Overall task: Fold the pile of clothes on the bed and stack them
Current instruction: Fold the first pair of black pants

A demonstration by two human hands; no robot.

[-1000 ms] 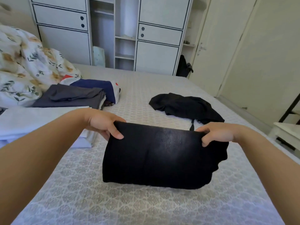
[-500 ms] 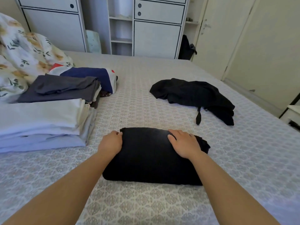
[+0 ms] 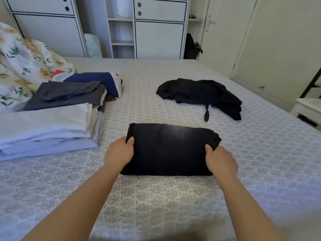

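Head view shows the folded black garment [image 3: 168, 150] lying flat on the bed [image 3: 156, 206], with the left hand [image 3: 119, 153] gripping its left end and the right hand [image 3: 219, 161] gripping its right end, thumbs on top. I'd say the lift onto a stack comes next. Fingers should slide fully under both ends so the folds stay together, then carry it level to the pale folded stack [image 3: 48, 126] nearby at left. An unfolded black garment [image 3: 199, 94] waits farther back.
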